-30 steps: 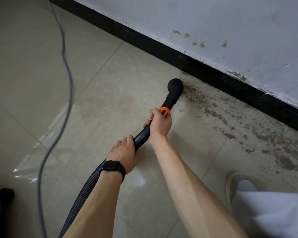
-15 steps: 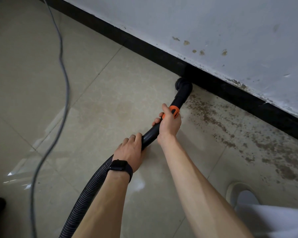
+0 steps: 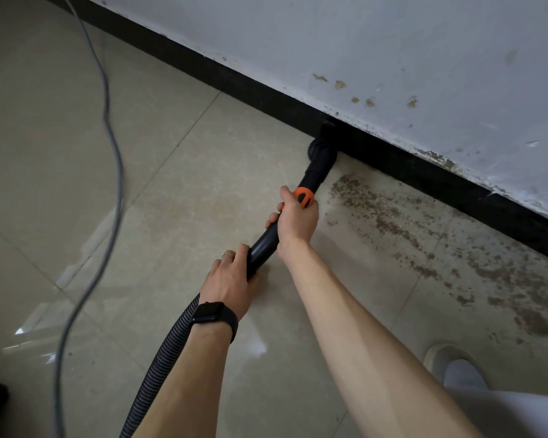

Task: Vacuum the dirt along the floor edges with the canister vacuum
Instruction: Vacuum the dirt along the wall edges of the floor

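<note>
While the nozzle (image 3: pixel 321 151) sits on the floor (image 3: pixel 171 184) against the black baseboard (image 3: pixel 424 175), the right grip (image 3: pixel 298 218) curls round the wand (image 3: pixel 263 248) just behind its orange collar (image 3: pixel 304 197) and the left grip (image 3: pixel 230 279) wraps it lower, where the ribbed hose (image 3: pixel 160 358) begins. The dirt band (image 3: pixel 393 216) lies right of the nozzle, running along the baseboard, crosswise to the wand's long axis; the right grip, nearer it, would likely steer the sweep.

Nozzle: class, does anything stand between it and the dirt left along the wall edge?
Nothing visible does. The nozzle on the wand sits at the black baseboard, and the dirt starts just to its right on bare tile. The grey cable lies well to the left.
</note>
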Action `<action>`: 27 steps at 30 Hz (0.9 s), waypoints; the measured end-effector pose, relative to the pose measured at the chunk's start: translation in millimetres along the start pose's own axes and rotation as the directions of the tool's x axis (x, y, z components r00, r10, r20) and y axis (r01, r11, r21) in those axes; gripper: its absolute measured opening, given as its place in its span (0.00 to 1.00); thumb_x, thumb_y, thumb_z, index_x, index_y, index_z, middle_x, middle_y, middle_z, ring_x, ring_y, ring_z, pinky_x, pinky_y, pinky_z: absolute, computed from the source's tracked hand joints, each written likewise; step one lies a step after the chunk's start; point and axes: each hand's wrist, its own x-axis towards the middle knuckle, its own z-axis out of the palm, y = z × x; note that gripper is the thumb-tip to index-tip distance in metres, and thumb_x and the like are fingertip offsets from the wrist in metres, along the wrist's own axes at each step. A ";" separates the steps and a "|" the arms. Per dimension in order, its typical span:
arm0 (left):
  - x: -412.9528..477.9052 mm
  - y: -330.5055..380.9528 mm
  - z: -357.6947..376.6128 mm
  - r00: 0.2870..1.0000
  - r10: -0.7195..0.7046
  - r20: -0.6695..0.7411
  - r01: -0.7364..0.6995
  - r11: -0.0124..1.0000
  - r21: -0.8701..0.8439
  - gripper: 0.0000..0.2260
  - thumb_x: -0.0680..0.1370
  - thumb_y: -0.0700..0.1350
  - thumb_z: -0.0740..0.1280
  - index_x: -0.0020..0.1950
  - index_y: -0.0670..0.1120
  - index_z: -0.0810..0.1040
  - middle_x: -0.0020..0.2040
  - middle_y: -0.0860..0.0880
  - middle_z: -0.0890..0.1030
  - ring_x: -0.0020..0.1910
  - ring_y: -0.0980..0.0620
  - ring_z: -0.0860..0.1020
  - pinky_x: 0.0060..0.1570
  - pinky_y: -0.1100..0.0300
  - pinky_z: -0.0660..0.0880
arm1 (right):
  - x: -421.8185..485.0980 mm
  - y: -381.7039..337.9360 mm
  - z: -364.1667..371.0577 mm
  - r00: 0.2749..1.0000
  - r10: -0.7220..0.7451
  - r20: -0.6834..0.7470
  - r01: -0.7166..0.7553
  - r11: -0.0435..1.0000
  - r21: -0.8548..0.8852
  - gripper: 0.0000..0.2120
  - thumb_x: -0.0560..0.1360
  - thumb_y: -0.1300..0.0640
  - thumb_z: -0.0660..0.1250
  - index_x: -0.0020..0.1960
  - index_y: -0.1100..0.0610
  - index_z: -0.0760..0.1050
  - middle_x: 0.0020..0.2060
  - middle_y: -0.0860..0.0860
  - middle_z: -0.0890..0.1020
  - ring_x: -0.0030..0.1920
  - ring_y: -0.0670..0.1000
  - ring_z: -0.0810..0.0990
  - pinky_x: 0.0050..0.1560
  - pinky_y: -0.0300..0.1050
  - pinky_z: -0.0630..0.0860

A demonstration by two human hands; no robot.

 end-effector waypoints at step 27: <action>-143.8 -85.2 10.1 0.975 0.016 0.223 -0.055 0.983 0.173 0.19 0.79 0.62 0.58 0.66 0.57 0.64 0.56 0.57 0.74 0.56 0.53 0.74 0.41 0.55 0.74 | -108.7 92.7 -68.4 0.990 0.123 -0.068 -0.122 0.992 0.012 0.07 0.75 0.62 0.66 0.51 0.56 0.70 0.26 0.47 0.74 0.23 0.50 0.71 0.27 0.43 0.73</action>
